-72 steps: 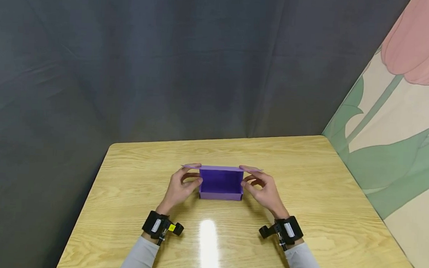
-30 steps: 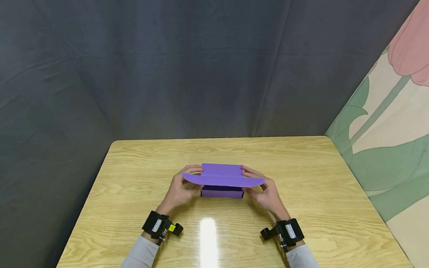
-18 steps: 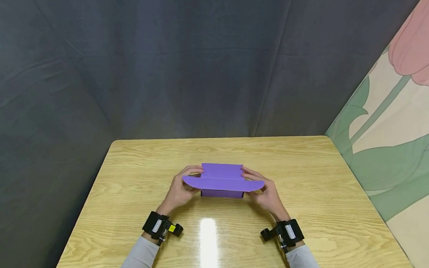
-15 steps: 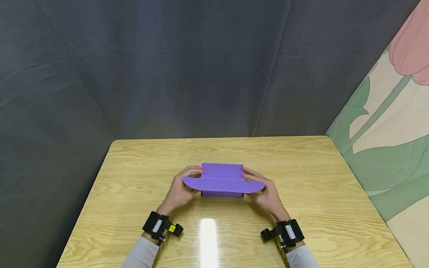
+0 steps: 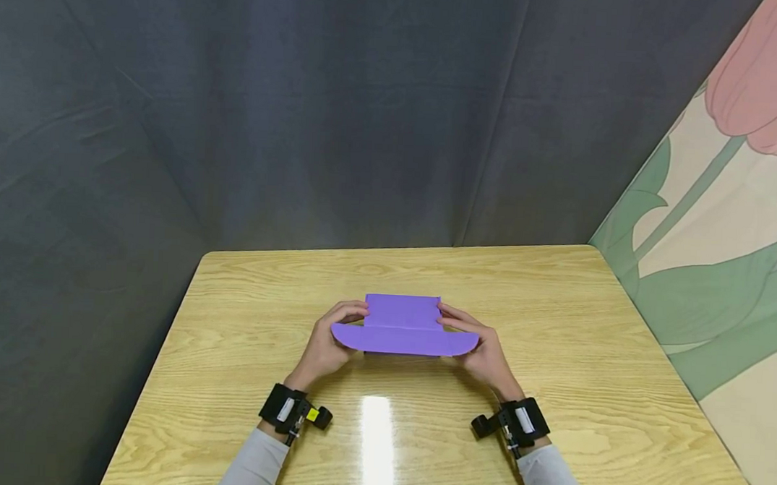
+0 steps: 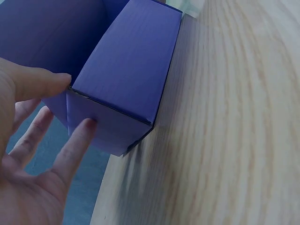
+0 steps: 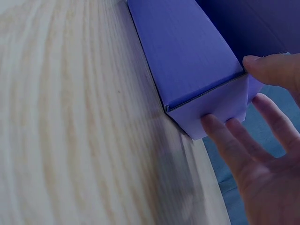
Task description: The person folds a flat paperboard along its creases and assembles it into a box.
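Observation:
A small purple cardboard box (image 6: pixel 133 61) rests on the table with its hinged lid (image 5: pixel 403 310) tilted partway down. The lid's front flap (image 5: pixel 404 340) has rounded ends that stick out past the box sides and hides most of the box front in the head view. Both wrist views show a dark gap between front wall and lid. My left hand (image 5: pixel 325 341) holds the box's left end, thumb at the upper front corner, a fingertip on the end panel. My right hand (image 5: pixel 484 348) holds the right end likewise, thumb on the corner, fingertips against the end panel (image 7: pixel 218 103).
The light wooden table (image 5: pixel 263 280) extends around the box, with a glare streak near its front. Behind it hangs a dark grey curtain (image 5: pixel 367 126). A flower-patterned cloth (image 5: pixel 720 250) borders the right side. Both wrists carry black camera mounts (image 5: pixel 283 407).
The lid has swung forward and down over the box, and its flap has dropped until it covers nearly all of the front wall. My hands stay at the two ends.

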Demonstrator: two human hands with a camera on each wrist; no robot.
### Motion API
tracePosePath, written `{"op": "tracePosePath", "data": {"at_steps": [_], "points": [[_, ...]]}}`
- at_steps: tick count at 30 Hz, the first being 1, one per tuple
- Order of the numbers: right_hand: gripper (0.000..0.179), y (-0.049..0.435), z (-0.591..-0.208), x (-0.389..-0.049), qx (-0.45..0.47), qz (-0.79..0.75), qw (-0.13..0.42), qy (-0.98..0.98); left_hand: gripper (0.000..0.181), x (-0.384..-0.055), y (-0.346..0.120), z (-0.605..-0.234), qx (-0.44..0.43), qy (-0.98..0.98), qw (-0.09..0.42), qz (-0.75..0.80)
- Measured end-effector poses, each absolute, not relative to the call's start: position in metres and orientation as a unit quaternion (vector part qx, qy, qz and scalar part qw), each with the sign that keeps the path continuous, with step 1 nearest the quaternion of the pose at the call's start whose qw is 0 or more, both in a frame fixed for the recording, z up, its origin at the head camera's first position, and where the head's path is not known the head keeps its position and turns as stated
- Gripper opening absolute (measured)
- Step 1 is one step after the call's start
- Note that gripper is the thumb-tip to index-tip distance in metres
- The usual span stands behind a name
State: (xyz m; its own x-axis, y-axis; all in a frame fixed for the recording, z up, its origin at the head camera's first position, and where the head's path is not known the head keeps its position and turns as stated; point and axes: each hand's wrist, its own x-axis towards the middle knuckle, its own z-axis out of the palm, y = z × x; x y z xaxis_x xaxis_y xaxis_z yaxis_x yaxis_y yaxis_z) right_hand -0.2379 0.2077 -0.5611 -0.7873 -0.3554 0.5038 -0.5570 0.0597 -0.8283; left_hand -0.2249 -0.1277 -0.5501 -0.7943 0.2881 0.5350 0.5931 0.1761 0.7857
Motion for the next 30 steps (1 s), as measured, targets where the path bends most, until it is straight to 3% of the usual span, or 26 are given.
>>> {"op": "tracePosePath", "data": {"at_steps": [7,13,24,30], "points": [[0.065,0.208,-0.563,-0.239,0.322,0.608,0.083,-0.721,0.065,-0.223,-0.127,-0.548,-0.299,-0.751,0.14,-0.572],[0.067,0.209,-0.563,-0.24,0.318,0.613,0.076,-0.719,0.071,-0.223,-0.129,-0.548,-0.285,-0.756,0.117,-0.577],[0.066,0.208,-0.563,-0.237,0.329,0.61,0.091,-0.715,0.063,-0.225,-0.131,-0.553,-0.286,-0.759,0.111,-0.574],[0.057,0.206,-0.559,-0.234,0.305,0.651,0.075,-0.691,0.063,-0.221,-0.132,-0.542,-0.24,-0.752,0.055,-0.611]]}}
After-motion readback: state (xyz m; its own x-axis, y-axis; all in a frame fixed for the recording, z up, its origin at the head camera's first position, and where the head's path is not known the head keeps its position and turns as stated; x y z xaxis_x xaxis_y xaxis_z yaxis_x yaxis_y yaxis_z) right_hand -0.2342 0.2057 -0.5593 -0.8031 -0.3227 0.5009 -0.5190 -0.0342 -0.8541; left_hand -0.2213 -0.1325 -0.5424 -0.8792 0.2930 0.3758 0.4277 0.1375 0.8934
